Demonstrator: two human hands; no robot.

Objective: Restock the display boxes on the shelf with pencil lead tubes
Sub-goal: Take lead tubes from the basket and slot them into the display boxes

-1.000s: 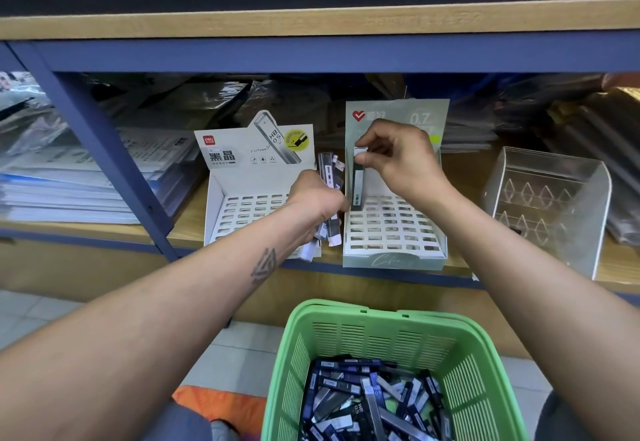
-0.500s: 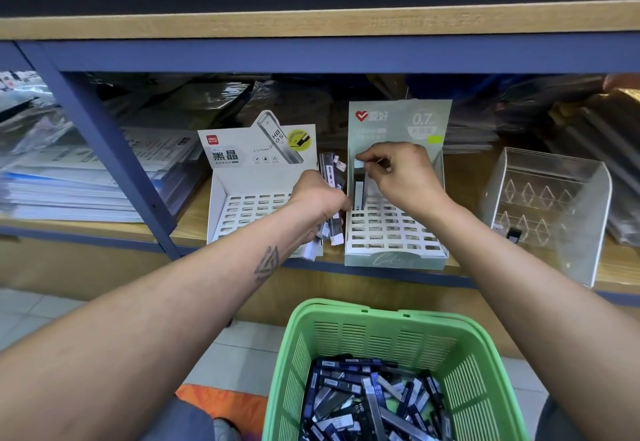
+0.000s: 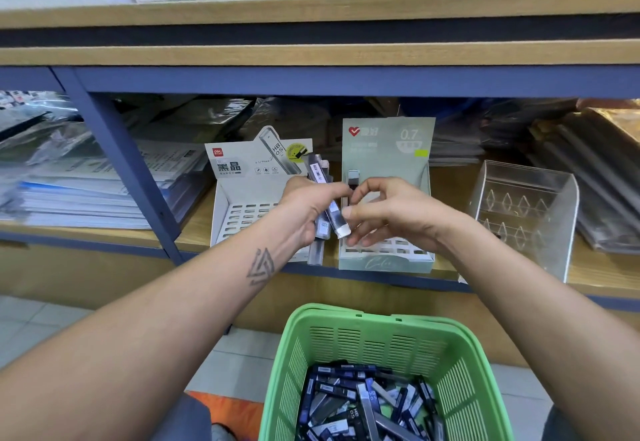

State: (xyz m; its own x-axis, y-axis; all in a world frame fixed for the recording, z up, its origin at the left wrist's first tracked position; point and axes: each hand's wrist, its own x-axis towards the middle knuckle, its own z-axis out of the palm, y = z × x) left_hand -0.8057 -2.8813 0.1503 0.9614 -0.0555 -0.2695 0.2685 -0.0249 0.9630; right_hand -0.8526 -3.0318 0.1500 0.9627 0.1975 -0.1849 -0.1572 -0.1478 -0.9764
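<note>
Your left hand [image 3: 311, 210] grips a bundle of tubes [image 3: 323, 205]; your right hand [image 3: 388, 212] pinches one (white-capped end). One tube [image 3: 352, 186] stands in the green box [image 3: 388, 260].

Just one camera here, worn on the person's head, wide-angle, so straight edges bow a bit. It faces forward and tilts down at the shelf [image 3: 346, 56], close enough that both forearms run in from the bottom corners. The hands sit near mid-frame, the green basket [image 3: 377, 333] is right below, and boxes on the upper shelf get cropped at the top.
</note>
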